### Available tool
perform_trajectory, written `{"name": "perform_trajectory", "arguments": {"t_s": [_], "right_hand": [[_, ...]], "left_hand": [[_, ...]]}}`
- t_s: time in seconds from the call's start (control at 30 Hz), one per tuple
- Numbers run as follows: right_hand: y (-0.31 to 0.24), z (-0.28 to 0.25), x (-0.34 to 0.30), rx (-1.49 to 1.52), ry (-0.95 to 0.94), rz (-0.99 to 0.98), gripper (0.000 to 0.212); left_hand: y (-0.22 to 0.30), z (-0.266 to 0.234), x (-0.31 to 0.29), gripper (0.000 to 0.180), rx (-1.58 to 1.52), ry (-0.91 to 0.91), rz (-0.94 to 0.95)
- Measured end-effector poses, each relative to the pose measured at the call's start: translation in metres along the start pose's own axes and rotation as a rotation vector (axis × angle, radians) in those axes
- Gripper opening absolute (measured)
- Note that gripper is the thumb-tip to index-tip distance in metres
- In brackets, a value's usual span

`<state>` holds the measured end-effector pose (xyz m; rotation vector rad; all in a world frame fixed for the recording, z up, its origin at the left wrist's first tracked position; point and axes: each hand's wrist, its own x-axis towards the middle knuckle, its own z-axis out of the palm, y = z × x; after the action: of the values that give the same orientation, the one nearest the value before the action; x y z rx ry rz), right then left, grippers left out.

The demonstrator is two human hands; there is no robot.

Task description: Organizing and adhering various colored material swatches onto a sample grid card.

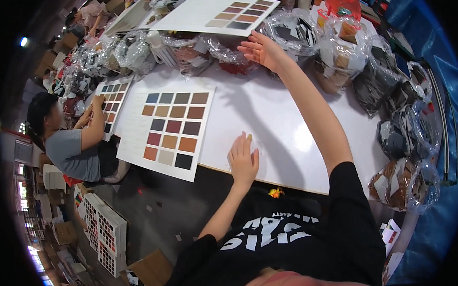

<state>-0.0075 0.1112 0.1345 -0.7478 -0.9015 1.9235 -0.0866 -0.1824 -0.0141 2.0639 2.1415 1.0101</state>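
Observation:
My left hand (244, 161) lies low over the white table (269, 146) near its front edge, fingers stretched out. A small tan piece shows at one fingertip; whether it is a cover or a loose bit I cannot tell. My right hand (264, 52) reaches to the far side, fingers apart and nothing seen in them. Just beyond it is the corner of a white swatch board (194, 15) resting over the bags. Left of my left hand, a second swatch board (138, 131) with rows of coloured rectangles overhangs the front edge.
Clear plastic bags of swatch pieces (337, 53) line the table's far side, and more bags (404, 179) stand along the right. A co-worker (73, 148) at the left handles another swatch board (119, 96). Stacked boards (106, 230) stand on the floor, lower left.

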Motion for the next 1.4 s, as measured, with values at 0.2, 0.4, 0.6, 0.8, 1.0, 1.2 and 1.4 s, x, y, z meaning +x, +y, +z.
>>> {"name": "perform_trajectory", "arguments": {"t_s": [0.2,0.4,0.6,0.8,1.0,1.2,1.4], "right_hand": [[-0.001,0.01,0.079,0.133,0.197,-0.066,0.019],[-0.049,0.034,0.006,0.286,-0.381,-0.293,0.008],[-0.003,-0.091,-0.195,0.339,-0.355,-0.314,0.043],[0.071,-0.214,-0.441,-0.022,0.257,-0.261,0.072],[0.078,-0.212,-0.517,-0.121,0.482,0.206,0.049],[0.082,-0.202,-0.487,-0.35,0.601,0.232,0.069],[0.072,-0.214,-0.473,-0.892,0.738,0.246,0.05]], "left_hand": [[0.001,0.002,-0.001,0.04,-0.014,0.0,-0.032],[-0.001,0.003,0.0,0.039,0.008,-0.002,-0.036],[-0.026,0.002,0.004,0.041,-0.502,-0.004,-0.259],[-0.122,-0.008,-0.037,0.063,-1.905,-0.048,-0.55],[-0.061,-0.071,0.007,0.068,-1.678,-0.656,-0.808],[-0.043,-0.038,0.013,0.058,-1.078,-0.428,-0.68],[-0.02,-0.059,0.011,0.054,-0.692,-0.349,-0.499]]}}
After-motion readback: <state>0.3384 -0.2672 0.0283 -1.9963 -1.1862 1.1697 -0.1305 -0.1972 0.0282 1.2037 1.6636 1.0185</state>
